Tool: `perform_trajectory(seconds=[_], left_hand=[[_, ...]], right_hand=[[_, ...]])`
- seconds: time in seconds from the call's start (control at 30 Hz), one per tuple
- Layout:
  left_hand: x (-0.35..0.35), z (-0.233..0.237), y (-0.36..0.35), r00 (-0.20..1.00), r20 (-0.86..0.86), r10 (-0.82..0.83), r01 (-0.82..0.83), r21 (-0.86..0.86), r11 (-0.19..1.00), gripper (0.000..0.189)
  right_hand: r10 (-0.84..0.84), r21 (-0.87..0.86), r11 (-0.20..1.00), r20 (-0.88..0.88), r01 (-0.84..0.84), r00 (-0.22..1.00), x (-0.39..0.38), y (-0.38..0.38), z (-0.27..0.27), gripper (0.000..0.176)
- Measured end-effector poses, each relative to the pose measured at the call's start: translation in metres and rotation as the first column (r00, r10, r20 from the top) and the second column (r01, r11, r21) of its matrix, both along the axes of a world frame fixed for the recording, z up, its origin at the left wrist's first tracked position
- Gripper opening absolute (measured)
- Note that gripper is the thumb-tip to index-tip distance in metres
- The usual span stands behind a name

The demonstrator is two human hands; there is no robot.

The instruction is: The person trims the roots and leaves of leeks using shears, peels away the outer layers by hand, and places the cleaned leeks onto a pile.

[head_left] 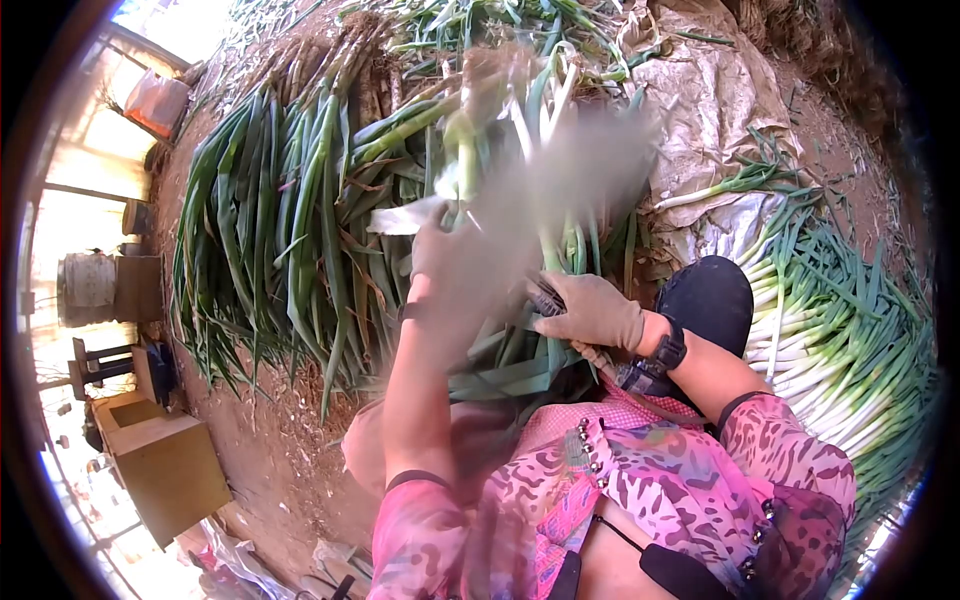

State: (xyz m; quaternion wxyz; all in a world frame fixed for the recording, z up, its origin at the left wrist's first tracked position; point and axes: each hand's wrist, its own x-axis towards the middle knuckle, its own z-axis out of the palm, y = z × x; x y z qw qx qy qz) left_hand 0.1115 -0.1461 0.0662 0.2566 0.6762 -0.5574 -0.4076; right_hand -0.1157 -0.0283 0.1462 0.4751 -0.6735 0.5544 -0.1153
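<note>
My left hand (440,250), in a pale glove, is closed around a green onion (460,165) whose root end points away from me. A loose pale strip of skin (405,217) sticks out to the left of it. A grey motion blur (590,170) covers part of the onion and of that hand. My right hand (597,312), gloved and with a black watch at the wrist, is wrapped round the dark ridged handle of what looks like an air gun (546,297). Its front end is hidden in the blur. Green leaves (515,375) lie across my lap beneath both hands.
A thick row of untrimmed green onions (280,220) lies on the soil ahead and left. To the right is a large pile of cleaned white-stemmed onions (820,350). A crumpled sheet (710,90) lies at the upper right, cardboard boxes (165,465) at the left.
</note>
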Motion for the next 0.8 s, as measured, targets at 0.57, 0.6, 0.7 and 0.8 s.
perform_trajectory(seconds=[0.57,0.6,0.7,0.8], left_hand=[[-0.040,0.053,0.050,0.959,-0.072,-0.275,0.257,-0.196,0.946,0.063],[-0.038,0.036,0.047,0.964,-0.130,-0.232,0.221,-0.091,0.971,0.061],[-0.035,-0.012,0.043,0.963,-0.247,-0.105,0.134,0.103,0.986,0.055],[-0.034,-0.004,0.053,0.904,-0.426,-0.026,0.130,0.217,0.967,0.040]], right_hand=[[-0.078,-0.172,0.983,-0.106,0.059,0.991,-0.013,-0.047,-0.031,0.055],[-0.076,-0.179,0.982,-0.093,0.058,0.993,-0.016,-0.066,-0.035,0.052],[-0.107,-0.304,0.950,-0.095,0.073,0.990,-0.029,-0.119,-0.117,0.052],[-0.114,-0.360,0.929,-0.071,0.081,0.991,-0.030,-0.122,-0.125,0.053]])
